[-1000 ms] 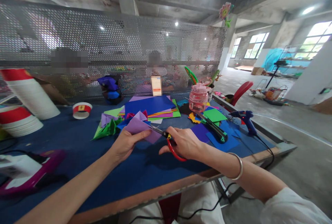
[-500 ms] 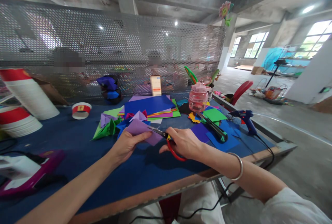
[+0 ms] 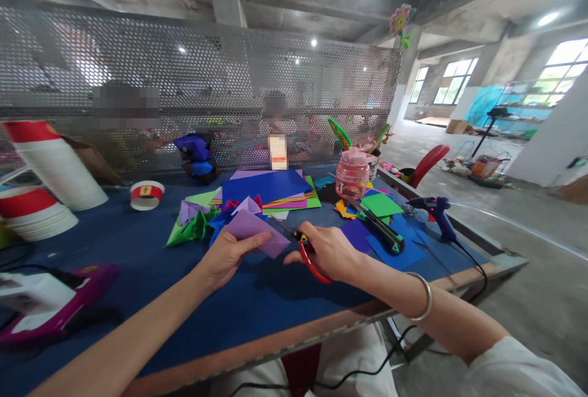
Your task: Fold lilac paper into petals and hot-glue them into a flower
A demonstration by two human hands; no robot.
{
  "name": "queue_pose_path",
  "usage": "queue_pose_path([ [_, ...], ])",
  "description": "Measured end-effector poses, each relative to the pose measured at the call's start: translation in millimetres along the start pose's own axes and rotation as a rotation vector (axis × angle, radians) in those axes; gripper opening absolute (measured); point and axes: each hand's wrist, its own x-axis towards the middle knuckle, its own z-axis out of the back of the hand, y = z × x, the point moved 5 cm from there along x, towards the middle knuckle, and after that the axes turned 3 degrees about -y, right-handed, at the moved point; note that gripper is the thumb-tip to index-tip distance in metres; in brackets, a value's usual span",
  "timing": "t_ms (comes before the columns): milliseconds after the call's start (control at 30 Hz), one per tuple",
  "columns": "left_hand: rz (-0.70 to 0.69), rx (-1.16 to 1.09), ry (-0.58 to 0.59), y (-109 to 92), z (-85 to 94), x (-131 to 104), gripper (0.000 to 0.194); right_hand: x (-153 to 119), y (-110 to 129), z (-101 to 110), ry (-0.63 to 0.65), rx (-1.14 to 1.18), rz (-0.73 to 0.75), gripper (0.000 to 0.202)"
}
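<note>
Above the blue worktop (image 3: 151,305), the left hand (image 3: 228,255) pinches the purple paper (image 3: 252,229) near one end, which leaves the other end uncovered, while the right hand (image 3: 336,252) grips the scissors (image 3: 314,266) by their red handles, so the blades (image 3: 288,228) point toward the paper's edge.

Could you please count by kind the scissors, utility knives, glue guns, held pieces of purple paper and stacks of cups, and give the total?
Scissors: 1, in the right hand
Purple paper: 1 piece, in the left hand
Utility knife: 1
Glue gun: 1
Stacks of cups: 2, tall stack and short stack
Total: 6
</note>
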Motion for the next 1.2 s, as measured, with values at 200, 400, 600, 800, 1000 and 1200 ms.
queue_pose_path([
  [200, 0.033, -0.077, -0.048, -0.9, 1.9, 2.1, 0.034, 9.4, -44.9, 21.7, 0.053, -0.284, -0.349, 0.028],
  [400, 0.028, -0.055, -0.061, 1.9, 5.9, 6.8, 0.041, 3.8, -82.5, 21.3, 0.228, -0.419, -0.427, 0.02],
  [600, 0.046, -0.064, -0.052, 5.2, 5.8, 7.6, 0.039, 11.1, -41.9, 24.2, 0.034, -0.165, -0.132, 0.024],
  [800, 0.045, -0.052, -0.014, 7.0, 4.0, 8.0, 0.035, 26.0, -0.7, 3.2, 0.125, 0.511, -0.003, 0.031],
  [1000, 0.073, -0.039, -0.013, 9.0, 5.5, 9.0, 0.035, 41.2, -12.7, -29.8, 0.137, 0.968, -0.183, 0.033],
  [1200, 0.133, 0.013, 0.062, 13.2, 0.4, 7.9, 0.028, 35.9, -16.4, -31.6, 0.068, 1.145, -0.271, 0.038],
])
